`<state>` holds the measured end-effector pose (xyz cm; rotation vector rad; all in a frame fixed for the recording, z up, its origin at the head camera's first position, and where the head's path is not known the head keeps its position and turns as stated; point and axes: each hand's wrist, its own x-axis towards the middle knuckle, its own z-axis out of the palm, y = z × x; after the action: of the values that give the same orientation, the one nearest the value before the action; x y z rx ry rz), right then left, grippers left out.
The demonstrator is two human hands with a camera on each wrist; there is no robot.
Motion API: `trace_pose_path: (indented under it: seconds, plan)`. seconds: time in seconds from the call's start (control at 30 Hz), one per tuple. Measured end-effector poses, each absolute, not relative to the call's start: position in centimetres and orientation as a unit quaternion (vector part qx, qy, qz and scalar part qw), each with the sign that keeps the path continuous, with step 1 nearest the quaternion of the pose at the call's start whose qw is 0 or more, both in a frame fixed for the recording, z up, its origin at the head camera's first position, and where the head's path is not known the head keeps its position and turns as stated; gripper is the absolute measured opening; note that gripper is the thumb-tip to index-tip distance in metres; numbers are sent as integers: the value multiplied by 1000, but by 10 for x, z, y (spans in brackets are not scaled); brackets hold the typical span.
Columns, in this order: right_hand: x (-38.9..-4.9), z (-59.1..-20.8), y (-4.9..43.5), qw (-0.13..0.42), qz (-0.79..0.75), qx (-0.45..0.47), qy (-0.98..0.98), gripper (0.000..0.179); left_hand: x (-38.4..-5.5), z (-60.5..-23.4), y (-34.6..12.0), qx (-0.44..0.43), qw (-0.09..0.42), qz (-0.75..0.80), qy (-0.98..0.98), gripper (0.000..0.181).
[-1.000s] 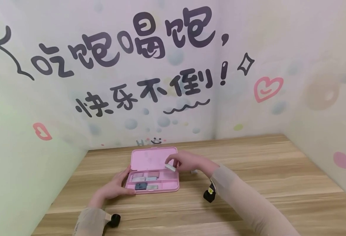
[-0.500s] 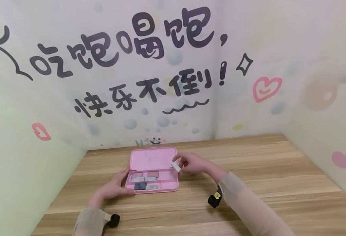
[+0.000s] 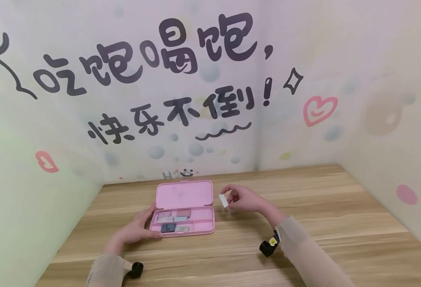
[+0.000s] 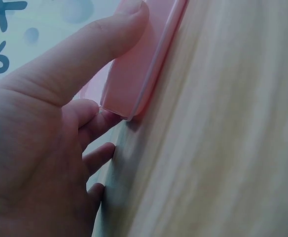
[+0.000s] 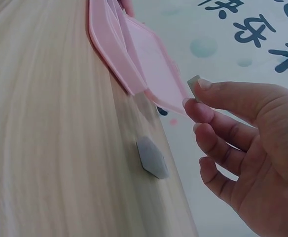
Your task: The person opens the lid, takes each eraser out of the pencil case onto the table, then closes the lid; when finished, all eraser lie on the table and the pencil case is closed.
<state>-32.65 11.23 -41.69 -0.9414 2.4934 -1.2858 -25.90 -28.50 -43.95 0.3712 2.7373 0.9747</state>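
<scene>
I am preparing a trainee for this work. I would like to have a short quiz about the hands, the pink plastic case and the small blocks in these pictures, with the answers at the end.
1. From the person's side, in which compartment of the rectangular pink plastic case does the dark blue-grey rectangular block lie?
2. True or false: the case is closed.
3. Fill in: the person's ____ hand pinches the small white rectangular block.

Key:
1. The front-left compartment.
2. False; its pink lid stands open.
3. Right; the right hand holds it beside the case.
</scene>
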Motion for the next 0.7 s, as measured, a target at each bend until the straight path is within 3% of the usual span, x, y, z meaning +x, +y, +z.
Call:
trace_pose_path:
  seconds: [0.7]
  plan:
    - [-327, -421, 154, 54, -457, -274, 844, 41, -259, -441, -285, 137, 101, 332, 928, 115]
